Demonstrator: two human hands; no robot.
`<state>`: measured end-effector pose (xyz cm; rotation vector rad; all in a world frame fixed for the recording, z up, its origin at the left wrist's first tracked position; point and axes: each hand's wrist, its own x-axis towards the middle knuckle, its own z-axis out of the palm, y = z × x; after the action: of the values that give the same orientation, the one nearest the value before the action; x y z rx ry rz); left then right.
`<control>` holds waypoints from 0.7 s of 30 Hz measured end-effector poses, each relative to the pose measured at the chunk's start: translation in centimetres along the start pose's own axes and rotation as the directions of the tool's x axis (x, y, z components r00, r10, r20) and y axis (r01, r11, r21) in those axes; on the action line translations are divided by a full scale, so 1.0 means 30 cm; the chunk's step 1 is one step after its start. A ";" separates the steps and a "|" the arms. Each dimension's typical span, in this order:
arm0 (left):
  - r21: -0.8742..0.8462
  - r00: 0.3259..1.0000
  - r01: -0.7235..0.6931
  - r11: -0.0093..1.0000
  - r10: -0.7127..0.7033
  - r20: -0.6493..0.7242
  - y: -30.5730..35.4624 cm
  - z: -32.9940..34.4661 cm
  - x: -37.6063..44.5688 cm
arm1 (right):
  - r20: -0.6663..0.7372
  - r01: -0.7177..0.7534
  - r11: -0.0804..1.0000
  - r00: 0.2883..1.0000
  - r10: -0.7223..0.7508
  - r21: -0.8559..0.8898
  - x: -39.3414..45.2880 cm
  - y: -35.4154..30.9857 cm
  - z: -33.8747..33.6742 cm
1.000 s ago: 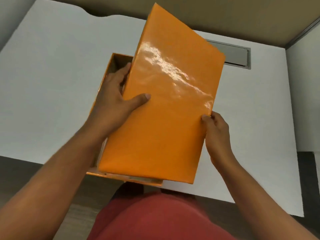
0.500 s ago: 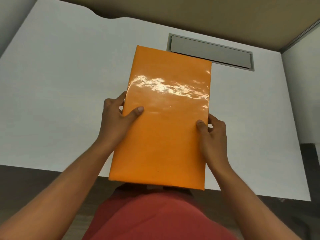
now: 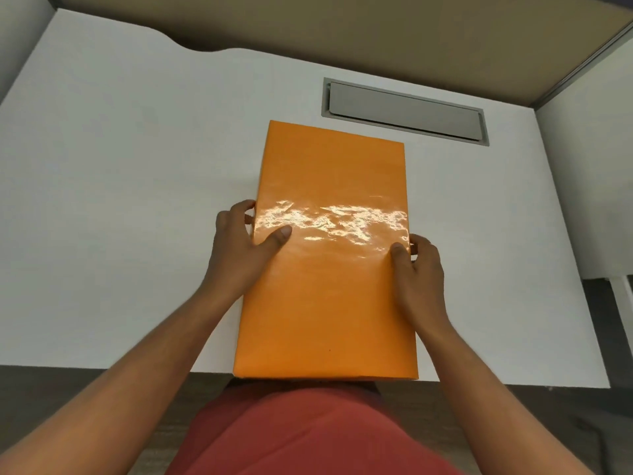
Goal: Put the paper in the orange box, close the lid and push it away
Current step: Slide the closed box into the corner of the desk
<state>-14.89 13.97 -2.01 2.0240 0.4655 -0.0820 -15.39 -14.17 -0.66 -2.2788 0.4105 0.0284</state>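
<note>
The orange box lies flat on the white table with its glossy lid down over it, its near end at the table's front edge. My left hand grips the box's left side, thumb on the lid and fingers curled round the edge. My right hand holds the right side the same way. The paper is not visible; the shut lid hides the inside.
A grey cable-tray flap is set into the table just beyond the box's far right corner. A beige partition runs along the table's far edge. Bare table surface lies to the left and beyond the box.
The lid, tilted up over the open box one second ago, has come down flat onto it. Both hands shifted to the box's sides.
</note>
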 end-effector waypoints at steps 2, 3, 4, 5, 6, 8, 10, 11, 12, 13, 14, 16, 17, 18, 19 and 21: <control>-0.010 1.000 0.005 1.000 -0.005 -0.004 0.012 -0.019 0.048 | -0.005 0.006 1.000 1.000 -0.006 -0.028 0.059 -0.011 -0.015; -0.008 1.000 -0.006 1.000 0.006 -0.010 0.024 -0.028 0.083 | -0.009 0.017 0.999 1.000 -0.017 -0.038 0.104 -0.025 -0.021; -0.001 1.000 -0.024 1.000 0.024 -0.015 0.043 -0.037 0.127 | -0.009 0.033 0.998 0.999 -0.033 -0.044 0.158 -0.045 -0.024; 0.008 0.999 -0.046 0.999 0.046 -0.018 0.065 -0.042 0.176 | -0.003 0.058 0.997 0.998 -0.058 -0.049 0.217 -0.070 -0.024; 0.016 0.997 -0.072 0.997 0.072 -0.017 0.093 -0.045 0.229 | 0.007 0.091 0.994 0.996 -0.090 -0.059 0.278 -0.097 -0.021; 0.018 0.992 -0.129 0.991 0.130 -0.007 0.152 -0.039 0.333 | 0.026 0.176 0.978 0.984 -0.174 -0.115 0.394 -0.153 -0.007; 0.014 0.986 -0.164 0.986 0.164 0.000 0.204 -0.024 0.422 | 0.056 0.258 0.950 0.966 -0.252 -0.175 0.487 -0.194 0.012; 0.004 0.986 -0.165 0.986 0.165 0.008 0.223 -0.016 0.458 | 0.081 0.287 0.937 0.958 -0.277 -0.197 0.521 -0.206 0.023; -0.016 0.987 -0.156 0.988 0.157 0.021 0.234 -0.009 0.486 | 0.108 0.309 0.925 0.950 -0.292 -0.222 0.547 -0.211 0.035; -0.036 0.988 -0.148 0.988 0.149 0.033 0.240 -0.001 0.507 | 0.128 0.325 0.913 0.945 -0.302 -0.245 0.564 -0.211 0.047; -0.050 0.988 -0.145 0.988 0.147 0.038 0.240 0.006 0.522 | 0.131 0.333 0.906 0.942 -0.309 -0.261 0.574 -0.209 0.059; -0.075 0.989 -0.144 0.987 0.146 0.021 0.231 0.017 0.537 | 0.089 0.330 0.907 0.944 -0.318 -0.260 0.581 -0.201 0.080; -0.088 0.989 -0.146 0.985 0.147 0.008 0.225 0.023 0.539 | 0.062 0.321 0.913 0.947 -0.316 -0.253 0.583 -0.198 0.089; -0.096 0.988 -0.152 0.984 0.152 -0.008 0.218 0.029 0.539 | 0.043 0.312 0.917 0.949 -0.311 -0.248 0.583 -0.196 0.095; -0.094 0.986 -0.164 0.982 0.162 -0.026 0.213 0.035 0.537 | 0.031 0.304 0.920 0.951 -0.306 -0.246 0.582 -0.196 0.099; -0.066 0.981 -0.189 0.980 0.185 -0.062 0.207 0.044 0.533 | 0.025 0.293 0.924 0.955 -0.296 -0.246 0.585 -0.201 0.103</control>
<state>2.28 14.90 -1.48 1.9937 0.3064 0.1044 3.39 -13.13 -1.04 -2.5672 0.0668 -0.0925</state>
